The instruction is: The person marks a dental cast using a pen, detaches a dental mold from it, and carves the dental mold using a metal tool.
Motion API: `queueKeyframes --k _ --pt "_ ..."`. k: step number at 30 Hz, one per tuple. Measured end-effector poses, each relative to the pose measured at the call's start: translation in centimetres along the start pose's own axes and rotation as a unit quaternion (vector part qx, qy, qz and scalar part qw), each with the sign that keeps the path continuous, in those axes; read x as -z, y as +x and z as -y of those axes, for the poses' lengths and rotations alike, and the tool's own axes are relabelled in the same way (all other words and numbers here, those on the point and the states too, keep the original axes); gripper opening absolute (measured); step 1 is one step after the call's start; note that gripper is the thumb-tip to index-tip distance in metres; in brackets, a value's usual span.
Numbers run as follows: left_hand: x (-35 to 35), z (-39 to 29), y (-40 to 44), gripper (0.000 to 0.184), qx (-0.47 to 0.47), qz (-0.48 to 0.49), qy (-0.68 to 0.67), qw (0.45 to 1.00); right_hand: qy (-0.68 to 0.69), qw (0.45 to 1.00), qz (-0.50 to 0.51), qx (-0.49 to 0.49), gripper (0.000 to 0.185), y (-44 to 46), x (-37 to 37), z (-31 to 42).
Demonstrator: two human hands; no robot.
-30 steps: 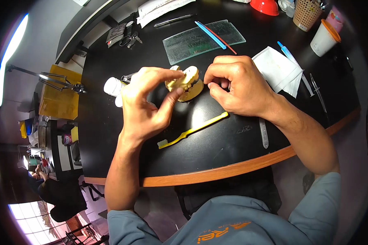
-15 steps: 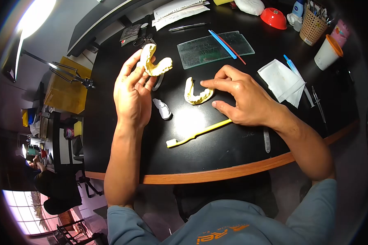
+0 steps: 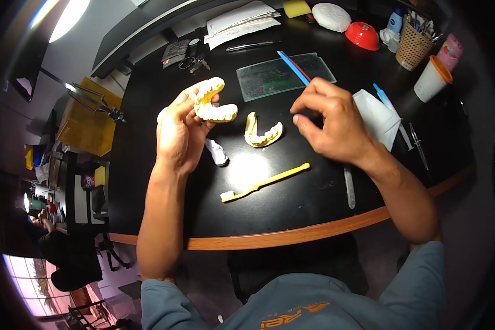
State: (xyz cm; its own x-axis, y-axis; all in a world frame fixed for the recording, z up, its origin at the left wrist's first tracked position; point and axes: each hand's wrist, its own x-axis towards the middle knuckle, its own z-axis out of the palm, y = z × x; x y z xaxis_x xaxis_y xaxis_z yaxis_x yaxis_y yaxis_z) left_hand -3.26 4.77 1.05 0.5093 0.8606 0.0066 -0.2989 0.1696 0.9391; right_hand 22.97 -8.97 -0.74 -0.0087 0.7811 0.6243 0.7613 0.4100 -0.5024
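Upper cast (image 3: 213, 104), yellowish, held up above the table (image 3: 280, 212) in the left hand (image 3: 179, 129), fingers gripping it, U-shape opening facing roughly right. Lower cast (image 3: 263, 135), also yellowish, lies on the table between the two hands, nothing touching it. Right hand (image 3: 333, 121) hovers just right of it, fingers curled, thumb and index apart, holding nothing visible. White piece (image 3: 218, 153) on the table near the left wrist, partly hidden by the hand. Yellow toothbrush (image 3: 265, 182) on the near side of the lower cast, bristles at left end. Clear strip (image 3: 349, 188) below the right hand. Glass slab (image 3: 280, 77) beyond the casts, blue stick (image 3: 293, 67) and red stick (image 3: 302, 71) across it. White cloth (image 3: 375, 118) beyond the right wrist, syringe (image 3: 390, 110) alongside, tweezers (image 3: 418, 144) further right. Red bowl (image 3: 362, 36), pen basket (image 3: 413, 47) and orange-rimmed cup (image 3: 432, 80) at far right.
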Motion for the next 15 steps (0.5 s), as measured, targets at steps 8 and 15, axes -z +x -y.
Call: queueKeyframes --k 8,15 --pt "-0.2 0.3 0.0 0.031 0.003 0.049 0.090 0.995 -0.052 0.978 0.111 -0.168 0.007 1.4 7.6 -1.6" --pt "-0.6 0.2 -0.2 0.030 0.056 0.009 0.192 0.980 -0.037 0.902 0.377 -0.208 0.013 1.4 7.6 -0.5"
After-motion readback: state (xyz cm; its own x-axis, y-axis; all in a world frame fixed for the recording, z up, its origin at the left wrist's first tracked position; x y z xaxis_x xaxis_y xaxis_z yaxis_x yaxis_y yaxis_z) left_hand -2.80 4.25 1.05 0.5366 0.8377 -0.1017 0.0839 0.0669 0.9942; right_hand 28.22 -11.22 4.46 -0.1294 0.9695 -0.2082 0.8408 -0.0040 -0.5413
